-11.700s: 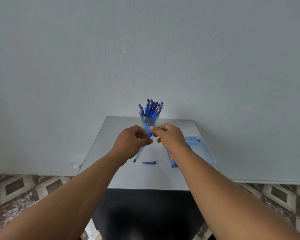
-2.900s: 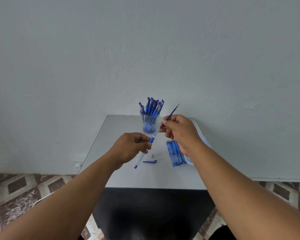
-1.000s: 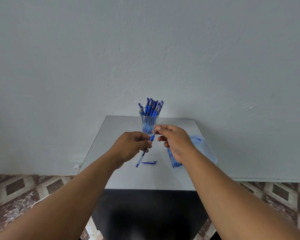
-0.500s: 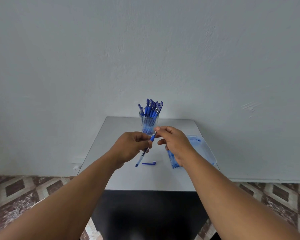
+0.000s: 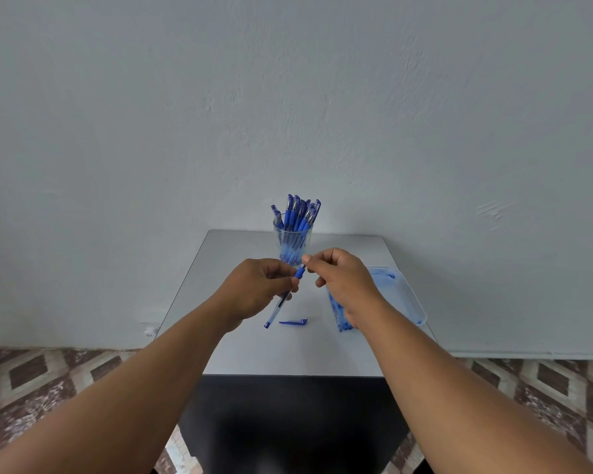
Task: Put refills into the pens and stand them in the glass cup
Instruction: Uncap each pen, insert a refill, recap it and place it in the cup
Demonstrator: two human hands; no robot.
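Head view. The left hand [image 5: 254, 289] grips one pen [image 5: 281, 301] by its barrel, held aslant above the table [image 5: 240, 350]. The fingers [image 5: 317, 260] of the right hand [image 5: 343, 282] pinch narrowly at the pen's upper blue end, just in front of the glass cup [image 5: 292, 242]; whether they hold a tip piece or the refill end cannot be told.

Risks, as judged: the small part may slip from the pinch and roll off the table. A knuckle may knock the cup, which stands close behind and is top-heavy with pens. The loose cap [image 5: 293, 322] on the table may be overlooked.

Count: one cup; about ten pens [image 5: 298, 213] standing in it, exact number unclear; one pen in hand; one loose cap; one tray [image 5: 404, 299]; one bundle of blue pieces [image 5: 338, 316] beside the tray, partly hidden by the right hand, uncountable.
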